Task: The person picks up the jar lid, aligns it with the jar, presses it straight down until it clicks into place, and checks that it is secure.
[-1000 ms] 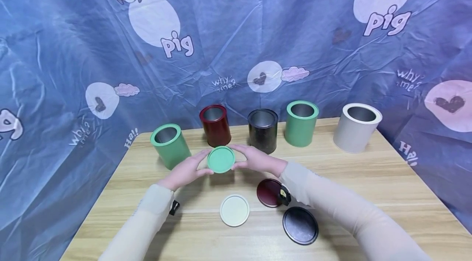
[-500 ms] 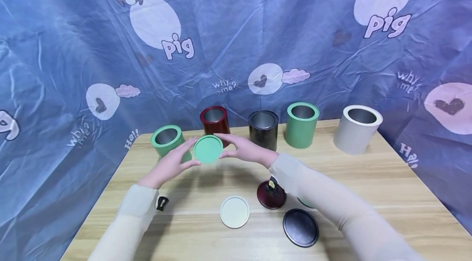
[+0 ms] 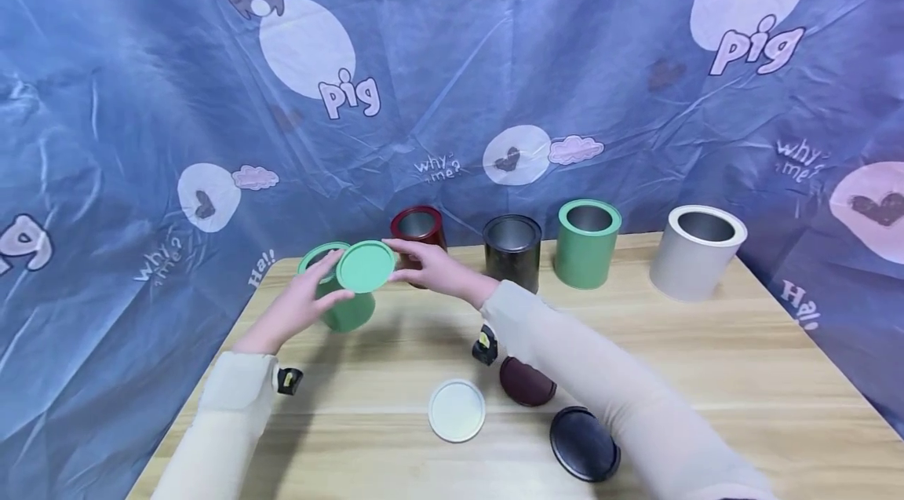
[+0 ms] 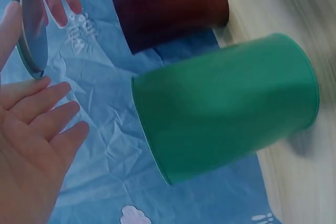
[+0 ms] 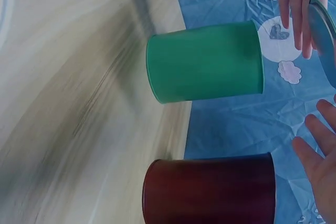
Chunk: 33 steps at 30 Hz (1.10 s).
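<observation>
A round green lid (image 3: 366, 266) is held up off the table by both hands, one on either side. My left hand (image 3: 288, 310) grips its left edge between thumb and fingers, and my right hand (image 3: 439, 272) grips the right edge. Just below and behind it stands the left green can (image 3: 348, 313), its open top partly covered by the left hand and lid. In the left wrist view, the lid (image 4: 32, 27) is seen edge-on, apart from the green can (image 4: 226, 108). A dark red can (image 5: 210, 190) is beside the green one.
Along the back stand a black can (image 3: 513, 257), another green can (image 3: 588, 245) and a white can (image 3: 695, 257), all open. Nearer lie a white lid (image 3: 457, 410), a dark red lid (image 3: 524, 382) and a black lid (image 3: 585, 443). The right sleeve (image 3: 600, 359) crosses the table.
Both hands have carried the green lid leftward and away, from in front of the dark red can to above the left green can. The right sleeve now covers part of the dark red lid.
</observation>
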Each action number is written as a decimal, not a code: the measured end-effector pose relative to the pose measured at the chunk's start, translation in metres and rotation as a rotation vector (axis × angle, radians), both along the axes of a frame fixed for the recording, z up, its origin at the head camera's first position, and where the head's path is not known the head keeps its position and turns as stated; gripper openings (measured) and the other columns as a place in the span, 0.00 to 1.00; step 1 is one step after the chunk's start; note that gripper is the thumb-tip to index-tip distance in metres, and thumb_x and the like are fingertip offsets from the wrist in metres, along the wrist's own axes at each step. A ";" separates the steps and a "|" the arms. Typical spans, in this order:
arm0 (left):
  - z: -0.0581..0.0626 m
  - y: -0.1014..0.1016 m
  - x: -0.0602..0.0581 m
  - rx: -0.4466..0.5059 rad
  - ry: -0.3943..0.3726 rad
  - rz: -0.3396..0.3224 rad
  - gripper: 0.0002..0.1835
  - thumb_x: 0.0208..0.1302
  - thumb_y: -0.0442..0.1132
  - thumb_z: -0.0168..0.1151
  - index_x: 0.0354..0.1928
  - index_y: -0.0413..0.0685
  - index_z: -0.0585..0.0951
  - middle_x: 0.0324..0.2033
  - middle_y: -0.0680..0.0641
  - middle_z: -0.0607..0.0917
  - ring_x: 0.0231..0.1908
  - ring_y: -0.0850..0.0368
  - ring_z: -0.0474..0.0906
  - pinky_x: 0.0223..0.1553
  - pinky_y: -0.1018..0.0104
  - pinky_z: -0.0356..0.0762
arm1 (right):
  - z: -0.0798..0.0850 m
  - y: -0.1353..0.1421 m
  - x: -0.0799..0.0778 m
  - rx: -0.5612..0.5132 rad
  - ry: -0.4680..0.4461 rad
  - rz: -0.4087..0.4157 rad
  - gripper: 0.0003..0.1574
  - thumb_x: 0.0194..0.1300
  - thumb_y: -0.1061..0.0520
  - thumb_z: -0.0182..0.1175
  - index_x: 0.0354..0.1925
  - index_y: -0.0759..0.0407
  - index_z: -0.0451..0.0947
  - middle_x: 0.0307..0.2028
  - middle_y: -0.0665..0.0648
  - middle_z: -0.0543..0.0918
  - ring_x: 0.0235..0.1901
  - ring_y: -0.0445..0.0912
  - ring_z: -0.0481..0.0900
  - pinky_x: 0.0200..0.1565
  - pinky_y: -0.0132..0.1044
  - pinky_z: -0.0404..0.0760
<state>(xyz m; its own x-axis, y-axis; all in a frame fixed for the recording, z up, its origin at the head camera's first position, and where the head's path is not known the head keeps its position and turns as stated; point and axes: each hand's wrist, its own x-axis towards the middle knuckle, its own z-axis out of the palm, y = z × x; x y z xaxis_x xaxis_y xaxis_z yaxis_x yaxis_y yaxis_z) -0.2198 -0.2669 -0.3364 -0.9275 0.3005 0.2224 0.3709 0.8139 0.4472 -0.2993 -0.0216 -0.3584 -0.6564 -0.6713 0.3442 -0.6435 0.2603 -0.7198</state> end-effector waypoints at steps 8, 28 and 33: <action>-0.004 -0.017 -0.005 0.033 -0.009 0.072 0.40 0.64 0.43 0.64 0.72 0.36 0.58 0.68 0.29 0.62 0.67 0.29 0.59 0.66 0.35 0.58 | 0.001 -0.023 -0.008 0.033 0.047 -0.050 0.38 0.62 0.55 0.66 0.69 0.57 0.67 0.54 0.60 0.81 0.27 0.45 0.66 0.38 0.30 0.71; -0.017 -0.059 -0.019 0.072 -0.147 0.151 0.41 0.68 0.49 0.59 0.73 0.35 0.55 0.67 0.24 0.59 0.67 0.26 0.54 0.65 0.29 0.52 | -0.010 -0.072 -0.023 0.193 -0.075 -0.056 0.39 0.70 0.45 0.56 0.74 0.48 0.56 0.71 0.52 0.65 0.70 0.46 0.62 0.69 0.36 0.63; -0.022 -0.063 -0.026 0.080 -0.149 0.129 0.40 0.68 0.48 0.59 0.73 0.33 0.55 0.67 0.24 0.59 0.68 0.25 0.53 0.65 0.30 0.52 | -0.016 -0.077 -0.024 0.181 -0.082 -0.076 0.38 0.71 0.48 0.56 0.74 0.51 0.57 0.71 0.54 0.66 0.71 0.47 0.62 0.70 0.35 0.62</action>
